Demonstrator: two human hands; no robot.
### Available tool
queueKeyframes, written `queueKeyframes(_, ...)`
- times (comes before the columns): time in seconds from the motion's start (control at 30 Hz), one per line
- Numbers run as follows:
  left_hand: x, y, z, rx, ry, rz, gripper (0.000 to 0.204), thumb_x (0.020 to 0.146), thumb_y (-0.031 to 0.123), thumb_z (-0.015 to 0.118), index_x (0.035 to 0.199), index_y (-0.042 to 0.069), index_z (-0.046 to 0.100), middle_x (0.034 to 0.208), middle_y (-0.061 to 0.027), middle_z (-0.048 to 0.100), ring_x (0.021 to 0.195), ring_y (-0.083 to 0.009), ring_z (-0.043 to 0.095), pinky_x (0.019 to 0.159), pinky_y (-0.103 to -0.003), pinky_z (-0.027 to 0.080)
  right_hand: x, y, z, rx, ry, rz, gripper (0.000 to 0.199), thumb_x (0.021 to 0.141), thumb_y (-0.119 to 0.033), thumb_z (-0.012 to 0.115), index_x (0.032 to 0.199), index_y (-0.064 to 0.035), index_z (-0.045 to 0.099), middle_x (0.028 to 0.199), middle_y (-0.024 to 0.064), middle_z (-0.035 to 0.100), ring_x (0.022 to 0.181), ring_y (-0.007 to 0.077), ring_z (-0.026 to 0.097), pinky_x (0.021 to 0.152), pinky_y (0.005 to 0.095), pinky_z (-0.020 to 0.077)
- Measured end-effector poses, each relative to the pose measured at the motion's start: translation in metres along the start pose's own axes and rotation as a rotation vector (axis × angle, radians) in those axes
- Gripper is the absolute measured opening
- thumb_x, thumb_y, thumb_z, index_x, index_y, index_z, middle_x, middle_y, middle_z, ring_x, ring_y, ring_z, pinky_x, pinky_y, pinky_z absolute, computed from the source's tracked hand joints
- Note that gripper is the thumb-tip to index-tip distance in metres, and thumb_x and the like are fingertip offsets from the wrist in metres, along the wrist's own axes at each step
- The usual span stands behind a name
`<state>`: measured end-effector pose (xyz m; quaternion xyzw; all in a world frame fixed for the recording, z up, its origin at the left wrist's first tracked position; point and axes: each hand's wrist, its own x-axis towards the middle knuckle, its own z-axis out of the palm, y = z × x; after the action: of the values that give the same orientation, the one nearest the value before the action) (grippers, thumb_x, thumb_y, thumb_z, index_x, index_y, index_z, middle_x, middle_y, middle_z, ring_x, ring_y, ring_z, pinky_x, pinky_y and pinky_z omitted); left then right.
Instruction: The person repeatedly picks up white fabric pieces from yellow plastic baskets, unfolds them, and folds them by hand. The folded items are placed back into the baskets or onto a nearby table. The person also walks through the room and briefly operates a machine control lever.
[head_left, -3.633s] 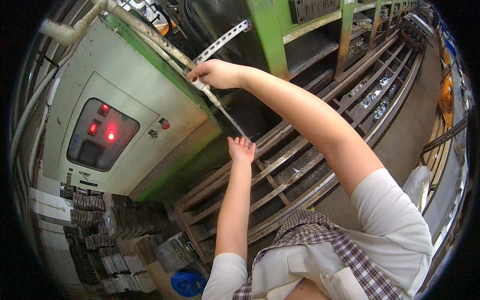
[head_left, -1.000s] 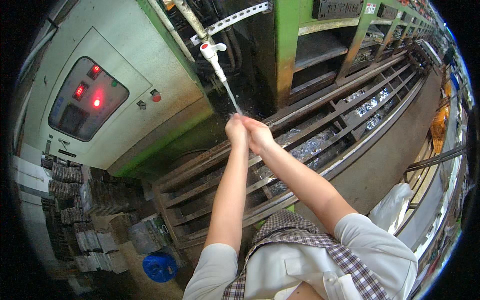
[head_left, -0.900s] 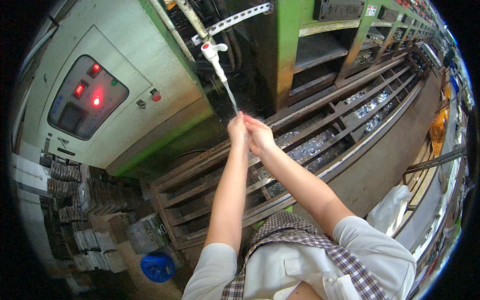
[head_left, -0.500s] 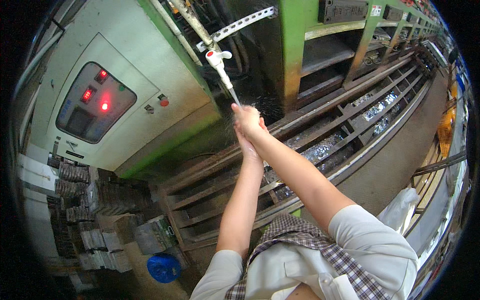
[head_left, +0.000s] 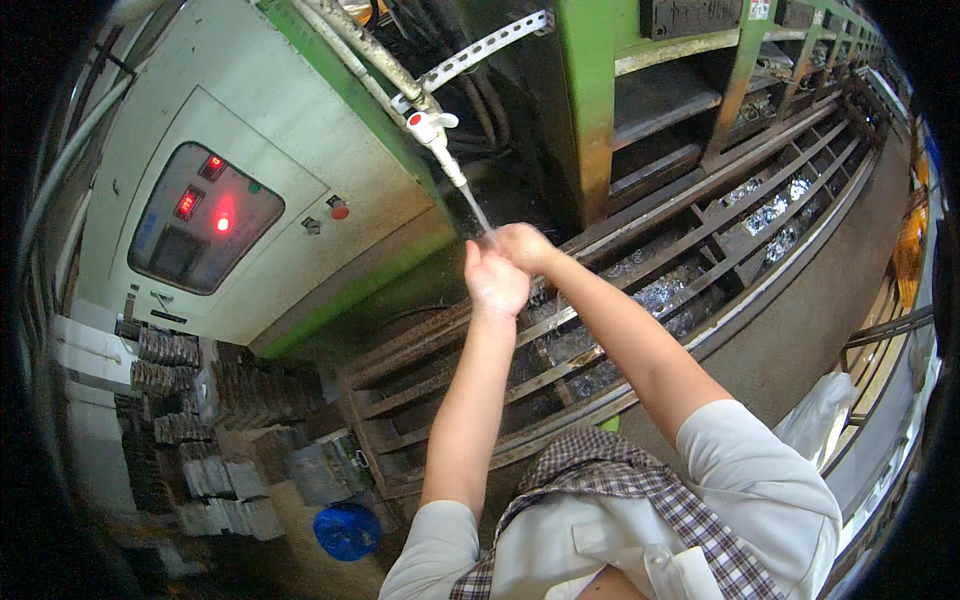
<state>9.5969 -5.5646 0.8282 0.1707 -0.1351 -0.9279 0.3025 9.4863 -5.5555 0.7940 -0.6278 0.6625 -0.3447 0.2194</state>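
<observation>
A stream of water (head_left: 477,212) runs from a white plastic tap (head_left: 433,137) with a red-dotted handle. It meets both my hands where they touch just below the spout. My left hand (head_left: 497,284) has its palm turned up and its thumb raised apart; its other fingers are partly hidden by my right hand. From the right, my right hand (head_left: 527,246) bends over the fingers of the left, back of the hand upward, and its own fingers are mostly hidden. No object shows in either hand.
Below my hands runs a metal-barred trough (head_left: 640,300) with water in it. On the left stands a pale green control cabinet (head_left: 270,200) with a lit red panel. Stacked dark plates (head_left: 260,390) and a blue round object (head_left: 347,531) are at lower left. A green machine frame (head_left: 590,120) stands behind.
My hands were clasped close up under the spout. They have shifted lower and partly come apart, the left palm now facing up. The view has moved slightly.
</observation>
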Motion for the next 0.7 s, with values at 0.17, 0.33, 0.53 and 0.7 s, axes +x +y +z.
queueKeyframes(0.17,0.028,-0.019,0.005,-0.067,0.053,0.109,0.057,0.093,0.048,0.03,0.111,-0.004,0.048,0.115,-0.0165,0.052,0.112,-0.0278,0.046,0.102,-0.039,0.031,-0.005,-0.002,0.0,1.847,0.373,0.293,0.029,0.092,-0.03,0.046,0.087,-0.0038,0.056,0.087,0.0131,0.064,0.075,0.026,0.062,0.071,0.0406,0.0506)
queueKeyframes(0.33,0.064,-0.002,0.0,0.158,0.202,0.241,0.038,0.09,0.044,0.046,0.071,0.011,0.044,0.066,-0.0015,0.043,0.061,-0.0177,0.044,0.071,-0.037,0.041,-0.02,-0.05,0.017,2.14,0.387,0.275,0.023,0.09,-0.025,0.051,0.102,-0.0054,0.053,0.099,0.0134,0.061,0.094,0.0258,0.059,0.08,0.0408,0.0505)
queueKeyframes(0.53,0.047,-0.031,0.001,1.813,0.721,0.642,0.033,0.086,0.038,0.045,0.078,0.007,0.053,0.074,-0.0054,0.053,0.066,-0.0201,0.047,0.06,-0.034,0.038,-0.03,-0.066,0.021,2.002,0.326,0.74,0.059,0.084,-0.062,0.038,0.099,-0.0074,0.053,0.081,0.0105,0.057,0.068,0.0268,0.057,0.064,0.0407,0.0493)
queueKeyframes(0.7,-0.002,0.039,0.019,2.329,0.158,0.759,0.025,0.084,0.027,0.049,0.087,0.004,0.061,0.086,-0.0106,0.062,0.079,-0.0261,0.059,0.069,-0.037,0.048,0.006,-0.063,0.049,2.094,0.425,0.586,0.033,0.091,-0.039,0.046,0.098,-0.0071,0.052,0.098,0.0127,0.059,0.082,0.0261,0.057,0.076,0.0399,0.0477)
